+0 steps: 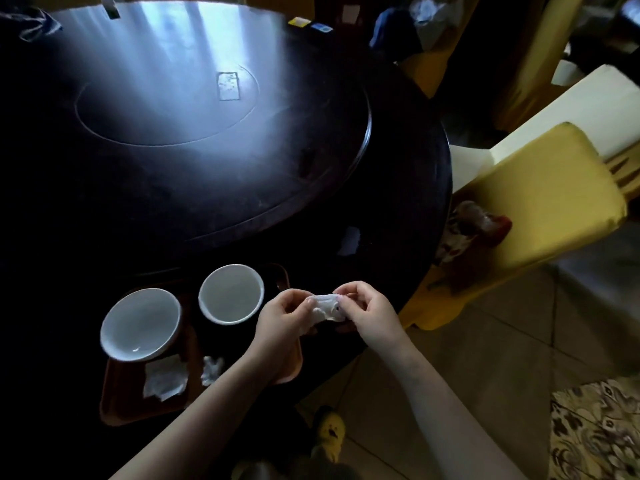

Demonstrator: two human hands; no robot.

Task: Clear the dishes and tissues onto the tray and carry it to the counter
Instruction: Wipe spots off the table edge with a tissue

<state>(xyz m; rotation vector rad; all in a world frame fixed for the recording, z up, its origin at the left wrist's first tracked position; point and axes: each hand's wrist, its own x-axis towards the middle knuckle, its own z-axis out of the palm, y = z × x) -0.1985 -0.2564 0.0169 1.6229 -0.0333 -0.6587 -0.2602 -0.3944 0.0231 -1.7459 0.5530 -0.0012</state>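
A brown tray (114, 407) lies on the near edge of the dark round table (408, 209). Two white bowls stand on it: one at the left (140, 323), one further right (231, 293). A flat tissue (164, 377) and a crumpled tissue (212, 370) lie on the tray in front of the bowls. Over the tray's right end, my left hand (282, 318) and my right hand (367, 308) both pinch a crumpled white tissue (325, 306) held between them. Another pale scrap (349, 240) lies on the table beyond my hands.
A large lazy Susan (207, 133) covers the table's middle, with a small card (228, 85) on it. A yellow-covered chair (540, 202) stands at the table's right, with a red and white thing on its seat. Tiled floor and a patterned rug (595, 431) lie to the right.
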